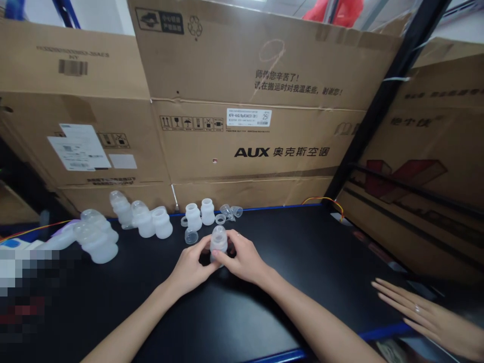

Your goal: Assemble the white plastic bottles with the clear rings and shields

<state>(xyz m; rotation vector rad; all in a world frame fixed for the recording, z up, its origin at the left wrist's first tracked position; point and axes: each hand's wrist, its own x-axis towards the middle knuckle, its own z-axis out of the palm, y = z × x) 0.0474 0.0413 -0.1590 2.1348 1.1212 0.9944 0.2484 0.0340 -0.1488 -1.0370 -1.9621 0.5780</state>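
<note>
A small translucent baby bottle (219, 238) with a clear dome cap stands upright between my hands, near the middle of the black table. My left hand (192, 264) is closed round its left side. From the right, my right hand (244, 256) wraps it too, with the thumb across the front. Just behind are two uncapped white bottles (193, 218), a loose clear cap (191, 236) and a ring (220, 219). The bottle's lower part is partly hidden by my fingers.
Several capped bottles (142, 220) stand at the back left, others (99, 242) farther left. Small clear parts (230, 212) lie near the back edge. Cardboard (249, 136) walls the table behind. Another person's hand (419, 310) reaches in at the right, by a blue edge.
</note>
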